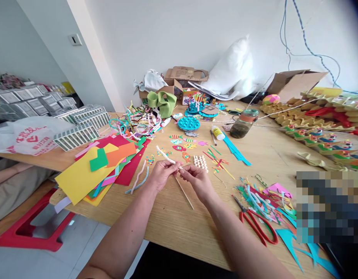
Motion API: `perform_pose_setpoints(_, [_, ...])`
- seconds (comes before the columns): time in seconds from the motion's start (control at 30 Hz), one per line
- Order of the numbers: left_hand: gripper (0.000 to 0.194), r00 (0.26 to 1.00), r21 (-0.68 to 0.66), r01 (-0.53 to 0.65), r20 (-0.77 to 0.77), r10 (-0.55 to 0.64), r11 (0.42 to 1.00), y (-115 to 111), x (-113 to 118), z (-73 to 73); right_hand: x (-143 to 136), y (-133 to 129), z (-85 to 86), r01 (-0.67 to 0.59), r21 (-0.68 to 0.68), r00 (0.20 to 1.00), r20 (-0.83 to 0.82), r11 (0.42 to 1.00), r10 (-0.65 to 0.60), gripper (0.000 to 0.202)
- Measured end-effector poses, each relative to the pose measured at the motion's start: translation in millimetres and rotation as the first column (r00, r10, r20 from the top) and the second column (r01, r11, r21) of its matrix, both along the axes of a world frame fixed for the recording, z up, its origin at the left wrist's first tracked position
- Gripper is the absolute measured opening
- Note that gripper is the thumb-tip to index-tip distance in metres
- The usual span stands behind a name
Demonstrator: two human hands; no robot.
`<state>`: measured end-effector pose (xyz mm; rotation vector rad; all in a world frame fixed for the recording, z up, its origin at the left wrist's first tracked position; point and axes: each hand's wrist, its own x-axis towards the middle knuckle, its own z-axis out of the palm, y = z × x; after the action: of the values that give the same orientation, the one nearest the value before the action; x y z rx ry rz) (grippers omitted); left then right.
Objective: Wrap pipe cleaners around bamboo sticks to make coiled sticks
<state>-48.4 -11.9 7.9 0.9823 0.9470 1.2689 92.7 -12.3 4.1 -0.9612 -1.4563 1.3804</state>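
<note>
My left hand (164, 172) pinches a white fuzzy pipe cleaner (164, 153), whose free end points up and away to the left. Close beside it, my right hand (195, 178) has thumb and finger pinched on the near end of the same pipe cleaner. Below the hands a thin wooden stick (185, 193) slants across the table; its upper end is hidden by my fingers. A pink pipe cleaner (138, 177) and a blue one (142, 182) lie left of my left hand. Beyond the hands are paper fish (179, 148) and rows of small white pieces (200, 163).
Coloured paper sheets (80, 174) are stacked at left. Red-handled scissors (259, 224) lie among scraps at right. A glue bottle (217, 133), a glass jar (240, 130) and a blue bumpy disc (188, 123) stand further back. Egg trays (327, 116) fill the right side.
</note>
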Motion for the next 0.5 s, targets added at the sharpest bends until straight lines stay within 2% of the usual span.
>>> perform_pose_setpoints(0.13, [0.021,0.998,0.04,-0.049,-0.046,0.051,0.998,0.5,0.9,1.8,0.5,-2.0,0.3,0.141,0.188,0.977,0.134,0.972,-0.168,0.024])
perform_pose_setpoints(0.2, [0.021,0.994,0.061,-0.079,-0.065,0.083,0.995,0.7,1.4,1.7,0.9,-2.7,0.9,0.178,0.182,0.971,0.127,0.967,-0.203,0.024])
perform_pose_setpoints(0.3, [0.021,0.992,0.091,-0.084,-0.089,0.093,0.992,0.6,2.2,0.9,1.6,-1.4,-0.8,0.062,-0.097,0.993,-0.094,0.993,-0.072,0.026])
perform_pose_setpoints(0.4, [0.023,0.988,0.129,-0.063,-0.135,0.08,0.99,0.1,3.0,0.8,3.0,1.6,-5.1,-0.149,-0.334,0.932,-0.363,0.931,0.018,0.022])
perform_pose_setpoints(0.5, [0.024,0.978,0.146,-0.063,-0.189,0.09,0.987,-0.8,3.7,2.2,4.7,4.5,-8.6,-0.245,-0.439,0.883,-0.47,0.864,0.012,0.017])
